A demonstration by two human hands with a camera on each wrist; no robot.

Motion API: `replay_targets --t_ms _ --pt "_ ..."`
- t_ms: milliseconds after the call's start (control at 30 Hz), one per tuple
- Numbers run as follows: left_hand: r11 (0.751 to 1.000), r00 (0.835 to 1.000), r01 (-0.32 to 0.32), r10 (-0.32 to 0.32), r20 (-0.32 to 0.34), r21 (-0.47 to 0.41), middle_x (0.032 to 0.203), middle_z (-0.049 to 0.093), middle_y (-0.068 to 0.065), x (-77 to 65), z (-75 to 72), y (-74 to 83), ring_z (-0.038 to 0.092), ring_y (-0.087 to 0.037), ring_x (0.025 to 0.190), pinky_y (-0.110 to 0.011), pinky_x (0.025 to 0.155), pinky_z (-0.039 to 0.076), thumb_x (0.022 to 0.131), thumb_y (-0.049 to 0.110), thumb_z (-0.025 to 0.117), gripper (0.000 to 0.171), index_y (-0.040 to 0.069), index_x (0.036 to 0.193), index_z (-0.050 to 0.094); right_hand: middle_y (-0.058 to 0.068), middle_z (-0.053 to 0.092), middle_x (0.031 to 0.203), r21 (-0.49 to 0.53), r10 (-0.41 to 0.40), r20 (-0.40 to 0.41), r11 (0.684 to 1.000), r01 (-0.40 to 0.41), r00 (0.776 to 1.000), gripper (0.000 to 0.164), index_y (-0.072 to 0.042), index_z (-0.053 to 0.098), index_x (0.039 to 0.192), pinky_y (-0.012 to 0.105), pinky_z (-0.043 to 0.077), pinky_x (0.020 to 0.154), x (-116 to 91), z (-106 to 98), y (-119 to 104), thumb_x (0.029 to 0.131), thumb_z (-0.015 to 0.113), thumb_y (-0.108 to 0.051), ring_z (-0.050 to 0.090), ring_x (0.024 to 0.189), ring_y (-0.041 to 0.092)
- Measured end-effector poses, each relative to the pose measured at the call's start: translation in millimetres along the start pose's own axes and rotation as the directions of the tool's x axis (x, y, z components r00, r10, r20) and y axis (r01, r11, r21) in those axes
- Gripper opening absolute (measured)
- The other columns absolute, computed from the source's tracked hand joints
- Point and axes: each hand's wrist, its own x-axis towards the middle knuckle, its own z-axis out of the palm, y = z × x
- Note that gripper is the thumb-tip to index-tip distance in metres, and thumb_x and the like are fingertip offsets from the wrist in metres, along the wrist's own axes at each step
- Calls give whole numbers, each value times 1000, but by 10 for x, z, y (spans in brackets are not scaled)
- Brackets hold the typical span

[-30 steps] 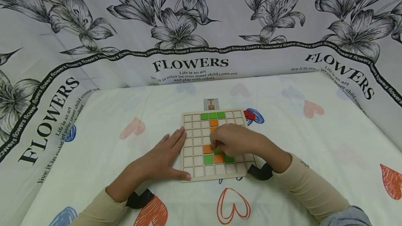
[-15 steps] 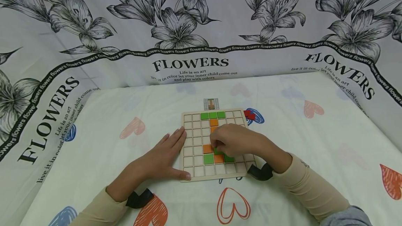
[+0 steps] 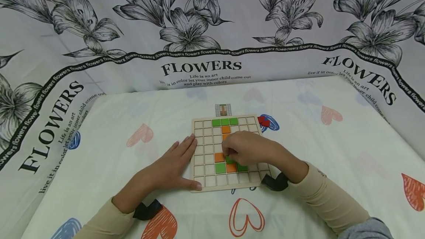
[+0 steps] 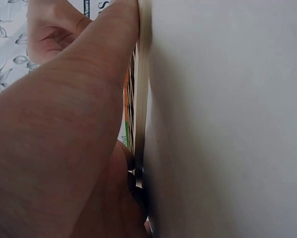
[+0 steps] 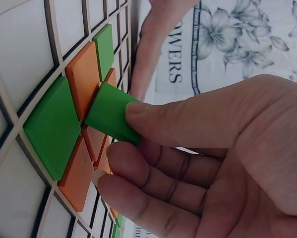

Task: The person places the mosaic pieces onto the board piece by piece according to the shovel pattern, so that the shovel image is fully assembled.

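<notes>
In the right wrist view, my right hand (image 3: 249, 146) pinches a green square tile (image 5: 111, 111) between thumb and finger. The tile tilts up from the wooden grid board (image 3: 209, 182), its lower edge at the cells among orange tiles (image 5: 83, 79) and another green tile (image 5: 53, 128). Whether that edge touches the board I cannot tell. My left hand (image 3: 169, 169) lies along the board's left side, fingers extended, with the thumb at the front left corner. Three green tiles (image 3: 225, 122) fill part of the far row. The right hand hides several middle cells in the head view.
A small printed grid card (image 3: 223, 110) lies just beyond the board. Red pieces (image 3: 263, 121) sit by its far right corner. The board rests on a white cloth (image 3: 186, 217) printed with hearts, and a flower-patterned cloth (image 3: 199, 65) stands behind.
</notes>
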Motion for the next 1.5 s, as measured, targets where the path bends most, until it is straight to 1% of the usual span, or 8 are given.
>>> replay_targets --t_ms 200,467,600,700,967,1300,1367,1500 --pt "1000 1000 -5 5 -2 -1 168 1 -9 -7 -1 1 4 -24 153 -50 121 10 72 87 59 131 4 161 8 -9 59 80 -9 -4 -13 1000 4 1000 12 -14 72 86 27 49 72 9 -7 -4 90 71 -2 54 77 13" --pt "1000 1000 -18 18 -10 -2 168 3 -9 -15 -9 -2 5 -23 153 -50 121 10 74 84 60 129 3 161 9 -8 61 80 46 10 55 999 -13 998 14 -14 72 89 28 49 71 44 66 42 89 72 -1 54 76 13" --pt "1000 1000 -16 16 -7 -4 168 2 -9 -11 -9 0 5 -23 153 -50 121 10 73 85 60 130 4 161 9 -7 62 81 43 28 38 999 -29 999 14 -14 73 90 28 49 71 35 53 35 89 71 0 54 76 13" --pt "1000 1000 -14 14 -7 -4 168 3 -9 -8 -7 4 5 -23 153 -50 121 10 73 86 59 130 4 161 9 -8 61 81 33 47 30 998 -48 998 14 -14 72 89 28 49 71 29 48 10 89 71 0 54 77 14" --pt "999 999 -37 37 -27 0 167 4 -12 -26 -14 6 5 -23 153 -51 121 10 75 83 61 129 1 160 10 -6 60 78 1 96 70 995 -96 993 18 -16 69 84 29 47 70 25 70 -55 87 71 2 54 76 15" --pt "999 999 -36 36 -26 0 167 4 -12 -27 -11 1 6 -24 152 -51 120 10 75 84 60 129 1 160 10 -9 58 76 -54 70 48 996 -67 996 20 -15 67 82 27 48 66 -16 84 -153 85 70 4 54 73 13" --pt "999 999 -37 37 -27 -1 167 4 -12 -29 -11 1 6 -24 152 -51 120 10 75 84 61 129 1 160 10 -9 58 76 -60 74 52 996 -71 996 20 -15 68 82 27 48 66 -17 92 -177 85 72 4 54 72 12" --pt "999 999 -37 37 -29 -1 167 4 -11 -30 -10 1 6 -24 152 -51 120 10 75 83 61 128 2 160 10 -9 56 70 -116 104 78 989 -94 992 20 -16 66 78 25 45 61 -23 123 -237 86 74 0 52 68 12"
